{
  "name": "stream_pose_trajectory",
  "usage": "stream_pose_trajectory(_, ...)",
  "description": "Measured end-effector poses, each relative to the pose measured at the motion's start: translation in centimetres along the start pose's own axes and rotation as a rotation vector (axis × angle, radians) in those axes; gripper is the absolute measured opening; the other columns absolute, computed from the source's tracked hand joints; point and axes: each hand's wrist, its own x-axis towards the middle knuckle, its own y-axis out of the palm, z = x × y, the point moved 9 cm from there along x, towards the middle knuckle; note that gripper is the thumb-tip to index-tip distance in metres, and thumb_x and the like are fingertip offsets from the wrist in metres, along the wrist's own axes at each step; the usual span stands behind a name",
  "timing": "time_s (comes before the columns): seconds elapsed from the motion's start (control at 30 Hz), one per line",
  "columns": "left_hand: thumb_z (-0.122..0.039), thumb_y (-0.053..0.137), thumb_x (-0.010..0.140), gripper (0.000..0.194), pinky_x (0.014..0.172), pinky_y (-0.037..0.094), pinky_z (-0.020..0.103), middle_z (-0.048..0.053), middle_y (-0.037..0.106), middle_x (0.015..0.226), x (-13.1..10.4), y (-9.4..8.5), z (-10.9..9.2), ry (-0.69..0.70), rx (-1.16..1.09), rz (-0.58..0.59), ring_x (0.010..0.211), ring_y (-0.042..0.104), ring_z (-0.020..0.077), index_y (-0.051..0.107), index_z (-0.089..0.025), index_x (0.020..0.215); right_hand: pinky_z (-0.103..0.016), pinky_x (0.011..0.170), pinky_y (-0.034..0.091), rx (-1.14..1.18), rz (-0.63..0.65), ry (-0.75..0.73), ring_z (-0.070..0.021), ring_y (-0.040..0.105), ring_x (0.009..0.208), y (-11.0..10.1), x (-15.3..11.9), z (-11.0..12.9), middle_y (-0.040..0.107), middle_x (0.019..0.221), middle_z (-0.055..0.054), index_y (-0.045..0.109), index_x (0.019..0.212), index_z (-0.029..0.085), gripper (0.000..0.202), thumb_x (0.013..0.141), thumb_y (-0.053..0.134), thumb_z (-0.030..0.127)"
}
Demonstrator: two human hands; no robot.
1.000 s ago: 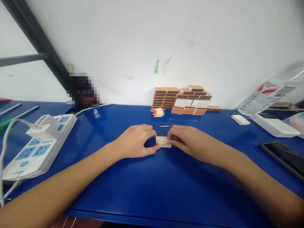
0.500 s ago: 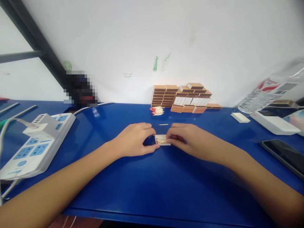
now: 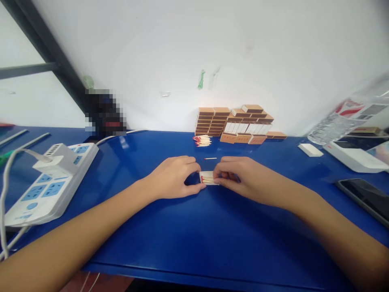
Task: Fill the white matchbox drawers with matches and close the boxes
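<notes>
A small white matchbox tray point(image 3: 215, 184) lies open on the blue table between my hands. Red-headed matches point(image 3: 208, 180) lie in it, heads to the left. My left hand point(image 3: 176, 178) grips the tray's left end, thumb at the near corner and fingers at the far one. Over the tray's right end, the fingertips of my right hand point(image 3: 234, 176) are pinched together on the tail ends of the matches. Those fingertips partly hide what they hold. One single match point(image 3: 210, 158) lies just beyond the tray, and a heap of matches point(image 3: 203, 140) sits farther back.
Stacked matchboxes point(image 3: 212, 121) stand against the wall, with more boxes point(image 3: 247, 129) piled beside them. A power strip point(image 3: 60, 194) with cables lies left. At right are a plastic bottle point(image 3: 337, 117), a white block point(image 3: 310, 150), a white device point(image 3: 349, 160) and a phone point(image 3: 364, 196).
More matches show in the tray, covering more of its bottom. Both hands stay at the tray's ends. The whole view has shifted slightly.
</notes>
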Motion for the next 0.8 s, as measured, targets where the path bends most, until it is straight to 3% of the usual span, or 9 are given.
stream_pose_trajectory(0.37, -0.046, 0.067, 0.096, 0.030, 0.066, 0.043, 0.030, 0.002, 0.066, 0.088, 0.0, -0.1, -0.1, -0.011, -0.002, 0.003, 0.076, 0.060, 0.0168, 0.073, -0.017, 0.102, -0.029, 0.065, 0.043, 0.002, -0.083, 0.034, -0.0151, 0.058, 0.072, -0.7, 0.3, -1.7, 0.067, 0.081, -0.001, 0.071, 0.093, 0.023, 0.011, 0.098, 0.063, 0.029)
stream_pose_trajectory(0.67, -0.046, 0.066, 0.097, 0.031, 0.067, 0.044, 0.031, 0.003, 0.066, 0.088, 0.0, 0.0, -0.2, -0.003, 0.011, 0.001, 0.077, 0.061, 0.0176, 0.073, -0.016, 0.100, -0.029, 0.063, 0.041, 0.006, -0.036, 0.066, -0.0150, 0.057, 0.071, 0.6, 0.5, -1.3, 0.067, 0.084, -0.002, 0.064, 0.087, 0.022, 0.015, 0.100, 0.058, 0.026)
stream_pose_trajectory(0.8, -0.047, 0.066, 0.096, 0.031, 0.068, 0.045, 0.031, 0.003, 0.067, 0.089, 0.0, 0.0, -0.2, -0.001, 0.019, 0.008, 0.080, 0.062, 0.0184, 0.073, -0.017, 0.100, -0.029, 0.063, 0.040, 0.018, -0.092, 0.087, -0.0151, 0.057, 0.069, 0.2, 0.5, -1.1, 0.066, 0.083, -0.002, 0.063, 0.088, 0.022, 0.015, 0.100, 0.056, 0.028)
